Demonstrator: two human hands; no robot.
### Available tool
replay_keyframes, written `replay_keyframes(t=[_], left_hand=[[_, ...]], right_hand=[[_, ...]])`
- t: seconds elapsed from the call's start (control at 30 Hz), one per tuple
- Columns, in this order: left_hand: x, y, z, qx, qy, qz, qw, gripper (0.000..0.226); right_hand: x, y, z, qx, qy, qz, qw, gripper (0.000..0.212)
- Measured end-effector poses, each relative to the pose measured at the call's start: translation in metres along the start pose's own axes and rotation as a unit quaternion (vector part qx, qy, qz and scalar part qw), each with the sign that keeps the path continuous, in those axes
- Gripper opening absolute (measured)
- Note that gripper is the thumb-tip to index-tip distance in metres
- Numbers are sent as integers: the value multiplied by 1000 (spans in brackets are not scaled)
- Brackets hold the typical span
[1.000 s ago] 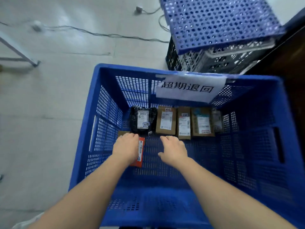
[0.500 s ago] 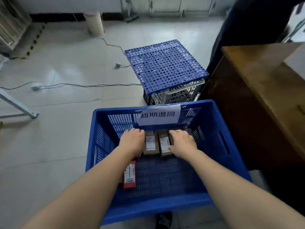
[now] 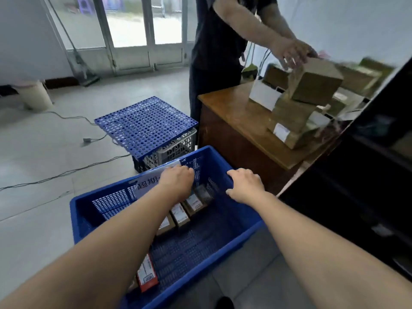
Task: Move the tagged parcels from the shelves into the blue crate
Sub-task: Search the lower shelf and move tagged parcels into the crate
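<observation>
A pale tiled floor (image 3: 55, 152) runs back to glazed doors. On the right stands a brown wooden surface (image 3: 240, 117), and a person in dark clothes (image 3: 216, 41) behind it handles stacked brown cardboard boxes (image 3: 312, 85). The blue perforated plastic crate (image 3: 84, 219) sits on the floor just beside the surface. The left hand (image 3: 178, 184) hangs over the crate's far wall, fingers bent down out of sight; I cannot tell whether it holds anything. The right hand (image 3: 245, 186) is loosely curled at the crate's far right corner; whether it grips the rim is unclear. Brown labelled parcels (image 3: 179, 215) line the far wall inside, and a red labelled parcel (image 3: 147, 273) lies near the near left corner.
</observation>
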State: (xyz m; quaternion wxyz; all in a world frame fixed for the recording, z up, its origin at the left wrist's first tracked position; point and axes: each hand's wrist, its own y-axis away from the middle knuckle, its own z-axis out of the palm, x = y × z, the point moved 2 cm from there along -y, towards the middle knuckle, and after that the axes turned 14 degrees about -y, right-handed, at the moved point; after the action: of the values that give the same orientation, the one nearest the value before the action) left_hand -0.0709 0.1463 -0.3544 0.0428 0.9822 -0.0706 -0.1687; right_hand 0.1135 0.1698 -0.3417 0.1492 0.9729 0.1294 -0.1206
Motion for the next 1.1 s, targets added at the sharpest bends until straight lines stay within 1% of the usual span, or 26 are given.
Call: replay_keyframes(t=[0.13,0.27,0.4,0.57,0.77,1.1], left_hand=[[39,-5,-48,34,-8,41,999,30],[86,-13,-94,57,-3,87,995,29],[147,-17,-140,84,2,126,989,22],[233,-23,-197,122,-2,158,980,35],[339,-29,-258,177,3,193,965,37],[483,-51,-321,199,0,255,946,37]], right_hand=[[40,40,-34,26,-4,49,998,53],[86,81,-65,60,-10,92,994,53],[138,122,-91,91,-21,130,987,55],[213,176,-125,117,-29,170,978,57],[313,238,-163,152,-35,205,966,54],[443,302,-196,189,-36,275,942,53]])
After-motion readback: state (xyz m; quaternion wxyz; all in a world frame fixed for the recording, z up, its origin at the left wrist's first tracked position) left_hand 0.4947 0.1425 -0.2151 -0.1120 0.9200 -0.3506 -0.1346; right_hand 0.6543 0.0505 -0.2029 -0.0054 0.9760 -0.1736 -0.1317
